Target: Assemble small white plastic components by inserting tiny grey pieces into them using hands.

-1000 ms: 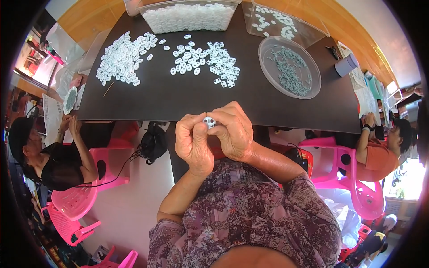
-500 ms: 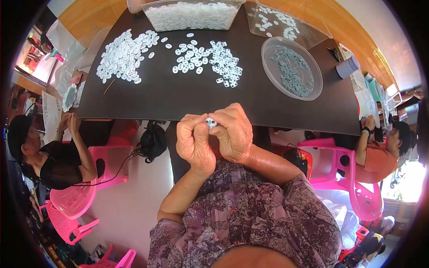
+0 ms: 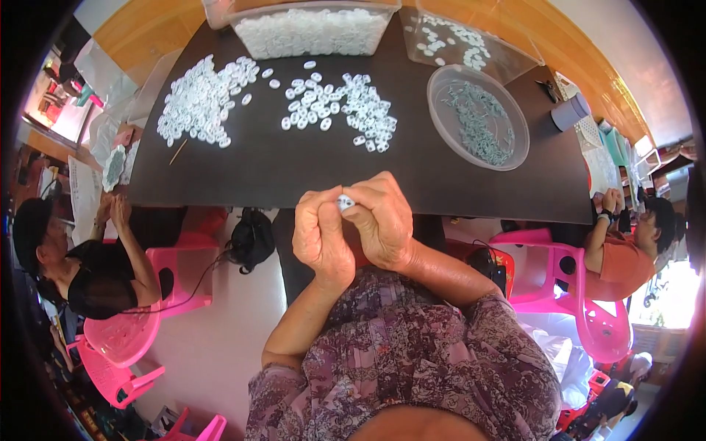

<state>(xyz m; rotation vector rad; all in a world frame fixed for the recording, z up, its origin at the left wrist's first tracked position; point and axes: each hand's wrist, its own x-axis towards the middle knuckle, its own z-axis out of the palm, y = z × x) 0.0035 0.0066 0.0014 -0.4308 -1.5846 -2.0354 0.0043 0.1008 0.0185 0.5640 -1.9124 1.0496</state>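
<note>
Between my two hands, just off the table's near edge, is a small white oval plastic piece (image 3: 346, 202) with dark spots on its face. My left hand (image 3: 321, 231) pinches it from one side with thumb and forefinger. From the other side my right hand (image 3: 382, 224) grips it the same way, fingers curled. Part of the piece is hidden by the fingertips. Beyond my hands, a cluster of similar white two-holed pieces (image 3: 371, 117) lies on the dark table (image 3: 279, 173), with a looser group (image 3: 312, 103) beside it.
A big pile of white pieces (image 3: 195, 103) lies at the left, near a thin stick (image 3: 177, 151). Behind stands a filled clear bin (image 3: 312, 33). On the right are a round tray (image 3: 435, 110) of small grey-green parts and a grey cup (image 3: 571, 114). People sit at both sides on pink chairs (image 3: 603, 323).
Both hands still pinch the white piece together, and its face looks slightly turned. The view has tilted a little, so the table items appear lower.
</note>
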